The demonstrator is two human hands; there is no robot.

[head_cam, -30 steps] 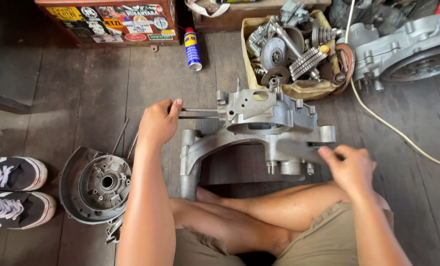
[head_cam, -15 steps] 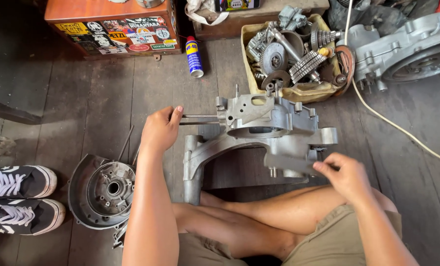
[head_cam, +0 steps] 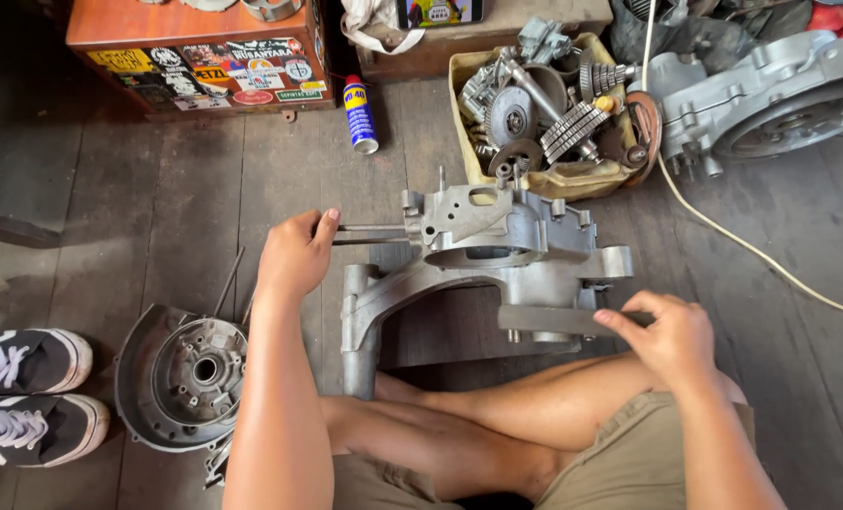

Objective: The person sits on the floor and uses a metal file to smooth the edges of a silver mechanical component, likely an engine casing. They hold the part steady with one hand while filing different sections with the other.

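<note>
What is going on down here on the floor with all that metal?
A person sits cross-legged on a wooden floor with a grey cast engine casing in front of them. The left hand grips the thin studs sticking out of its side, while the right hand holds a flat dark tool against its near edge. A round metal hub cover lies beside the left arm, and a tray of gears sits behind the casing.

The engine casing point(head_cam: 497, 247) is matt grey cast metal (smooth on its machined faces); the floor point(head_cam: 157, 208) is dark, worn wooden planks, and the shorts point(head_cam: 629, 463) are khaki cloth.
</note>
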